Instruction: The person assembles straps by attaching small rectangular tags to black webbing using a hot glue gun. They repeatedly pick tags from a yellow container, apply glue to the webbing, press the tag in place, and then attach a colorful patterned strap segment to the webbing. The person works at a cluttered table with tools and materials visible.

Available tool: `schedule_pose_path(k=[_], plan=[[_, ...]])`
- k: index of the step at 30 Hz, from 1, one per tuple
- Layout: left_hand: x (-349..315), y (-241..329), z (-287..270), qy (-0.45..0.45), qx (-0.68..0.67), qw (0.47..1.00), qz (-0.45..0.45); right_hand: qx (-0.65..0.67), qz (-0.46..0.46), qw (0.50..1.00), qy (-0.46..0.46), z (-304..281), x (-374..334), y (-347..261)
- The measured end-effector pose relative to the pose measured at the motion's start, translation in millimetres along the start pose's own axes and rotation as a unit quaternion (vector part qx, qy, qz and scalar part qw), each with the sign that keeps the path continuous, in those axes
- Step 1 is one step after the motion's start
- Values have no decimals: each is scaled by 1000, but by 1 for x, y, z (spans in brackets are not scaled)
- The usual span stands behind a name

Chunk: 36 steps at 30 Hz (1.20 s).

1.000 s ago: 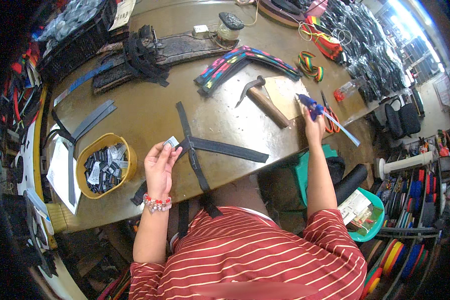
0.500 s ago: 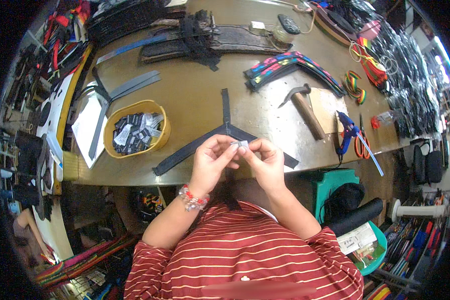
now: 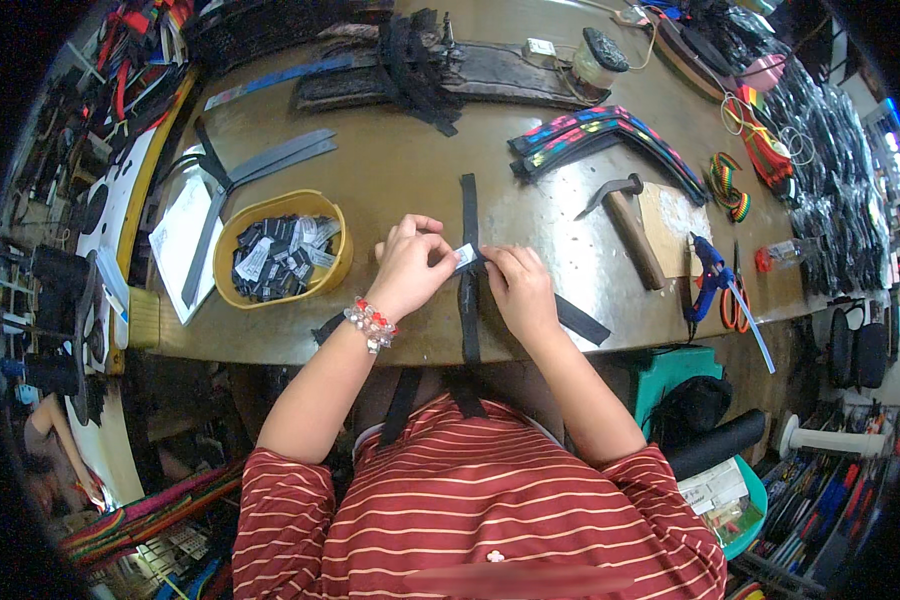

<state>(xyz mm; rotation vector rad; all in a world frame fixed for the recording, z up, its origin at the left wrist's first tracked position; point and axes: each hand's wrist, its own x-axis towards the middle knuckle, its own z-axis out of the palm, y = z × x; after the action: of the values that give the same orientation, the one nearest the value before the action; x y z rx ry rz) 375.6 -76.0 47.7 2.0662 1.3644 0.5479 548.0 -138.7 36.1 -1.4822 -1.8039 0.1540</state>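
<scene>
A small white fabric label (image 3: 464, 257) lies against the crossing of black straps on the table. My left hand (image 3: 413, 262) pinches the label's left edge between thumb and finger. My right hand (image 3: 518, 285) presses its fingertips on the strap just right of the label, with fingers held together. One black strap (image 3: 469, 205) runs away from me, and its near end comes down to the table edge. A side piece (image 3: 582, 320) angles out to the right; another shows partly under my left wrist. A yellow tub (image 3: 344, 245) of black and white labels stands left of my hands.
A hammer (image 3: 630, 235) lies at the right beside a tan board (image 3: 667, 215). Further right are a blue glue gun (image 3: 708, 283) and orange-handled scissors (image 3: 736, 312). Patterned straps (image 3: 610, 135) lie behind. Grey strips (image 3: 280, 160) and a white sheet (image 3: 178, 250) are at the left.
My hands have moved from close before me forward onto the strap crossing and slightly apart. The label, held between both hands before, is now at the crossing.
</scene>
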Motion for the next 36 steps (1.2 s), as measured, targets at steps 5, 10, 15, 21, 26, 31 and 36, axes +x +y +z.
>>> schedule_pose_path(k=[5,10,15,21,26,31,36], plan=[[-3,5,1,6,13,1000,-4,1,-24,1000,-11,-2,-3,-2],[-2,11,-4,-4,69,998,8,-62,-54,995,-51,-1,-3,-4],[-12,1,-7,79,131,955,252,-97,-132,974,-154,-21,12,0],[-16,-16,-4,67,149,916,367,-133,-474,835,-247,-38,31,8],[-13,-22,2,56,109,912,391,59,-223,948,-219,-23,38,16],[-14,-23,3,54,103,910,397,145,85,953,-251,-13,65,32],[-14,-22,-1,48,101,912,394,69,135,932,-330,-6,79,47]])
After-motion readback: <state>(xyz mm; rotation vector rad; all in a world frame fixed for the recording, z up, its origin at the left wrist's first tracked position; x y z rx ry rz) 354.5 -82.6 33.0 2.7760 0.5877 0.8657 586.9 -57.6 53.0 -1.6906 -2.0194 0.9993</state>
